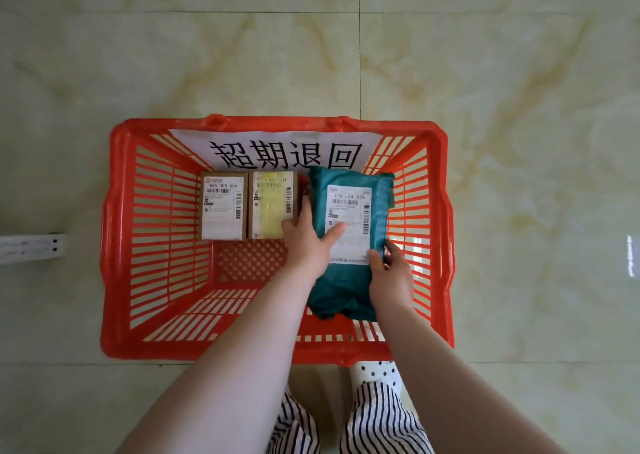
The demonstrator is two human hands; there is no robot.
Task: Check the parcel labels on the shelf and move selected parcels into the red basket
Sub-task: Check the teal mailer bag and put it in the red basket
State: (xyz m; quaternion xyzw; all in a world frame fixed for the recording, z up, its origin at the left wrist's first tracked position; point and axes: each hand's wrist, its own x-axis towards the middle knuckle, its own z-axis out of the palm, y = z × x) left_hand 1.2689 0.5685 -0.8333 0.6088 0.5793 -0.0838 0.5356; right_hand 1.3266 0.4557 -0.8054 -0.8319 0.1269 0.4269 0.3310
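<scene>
A white bracket-like strip point(33, 247) lies on the pale marbled floor point(519, 107) at the far left, well apart from everything else. The red basket point(117, 232) stands on that floor, its slatted walls sloping in to a latticed bottom. Against its far wall leans a white paper sign point(277, 142) with large black characters.

Inside, at the far left of the bottom, lies a brown cardboard box point(223, 206) with a white label reading 866 303 666. Touching its right side is a second box point(273, 206), yellowish on top, its label partly washed out. The left hand point(308, 242) reaches in just beside this second box, fingers against it, while the thumb presses on the label of the teal parcel point(349, 280); that grip is a pinch on the parcel's left edge.

The teal parcel is a soft plastic mailer, wrinkled at its near end, lying lengthways in the right part of the basket. Its white label point(349, 221) carries barcodes and the code 470 L14 078. The right hand point(389, 273) holds the parcel's right edge, thumb on top, fingers curled round the side, close to the right wall.

Below the basket's near rim show striped trousers point(377, 419) and a dotted slipper point(377, 372).
</scene>
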